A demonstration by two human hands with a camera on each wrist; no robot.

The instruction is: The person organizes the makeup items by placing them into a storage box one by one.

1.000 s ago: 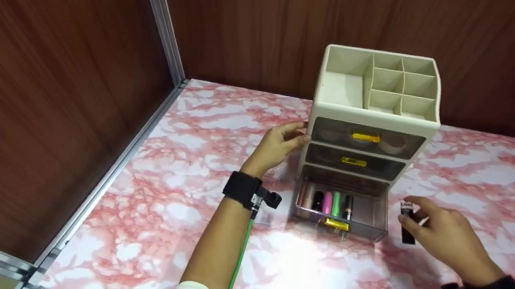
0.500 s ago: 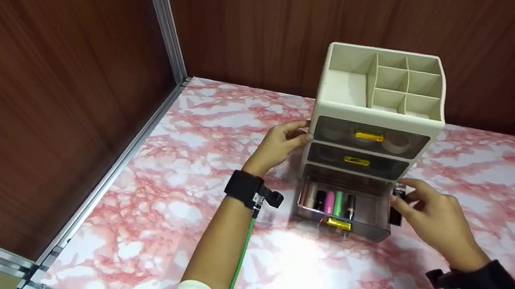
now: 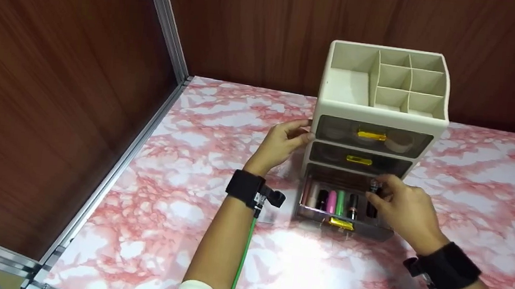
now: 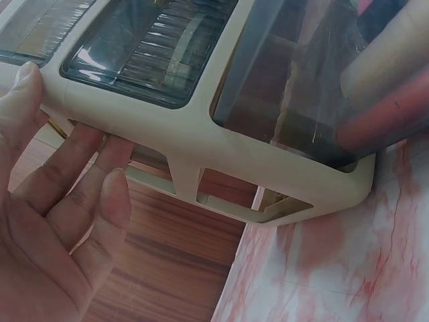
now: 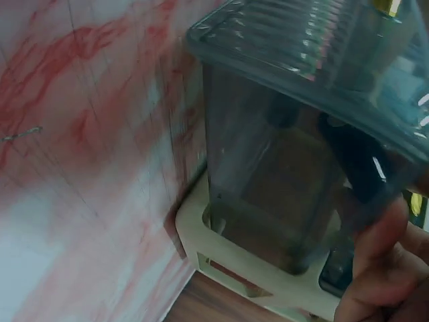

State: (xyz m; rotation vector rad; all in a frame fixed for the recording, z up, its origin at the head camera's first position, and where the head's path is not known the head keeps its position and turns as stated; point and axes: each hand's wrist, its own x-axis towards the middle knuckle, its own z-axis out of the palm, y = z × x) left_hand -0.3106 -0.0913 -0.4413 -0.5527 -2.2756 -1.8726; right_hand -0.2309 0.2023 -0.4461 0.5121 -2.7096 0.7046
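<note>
A cream desktop organizer [image 3: 385, 111] with three smoky clear drawers stands on the table. Its bottom drawer [image 3: 380, 233] is pulled out, and several makeup tubes lie side by side in it, among them a pink tube [image 3: 331, 201] and a green tube [image 3: 340, 202]. My left hand [image 3: 281, 142] grips the organizer's left side, thumb at the front edge and fingertips in a side cutout, as the left wrist view shows. Between thumb and fingers, my right hand [image 3: 406, 205] pinches a black lipstick tube [image 3: 371, 209] upright at the drawer's right end, right of the row.
On top, the organizer has one large compartment [image 3: 347, 87] and several small ones. The upper two drawers with yellow handles [image 3: 372, 135] are closed. Brown wood-grain panels [image 3: 250, 29] stand behind and at left, with a metal rail [image 3: 111, 167] along the table's left edge.
My right hand has moved left with the lipstick tube, from beside the drawer to over its right end. The left hand has kept its grip on the organizer.
</note>
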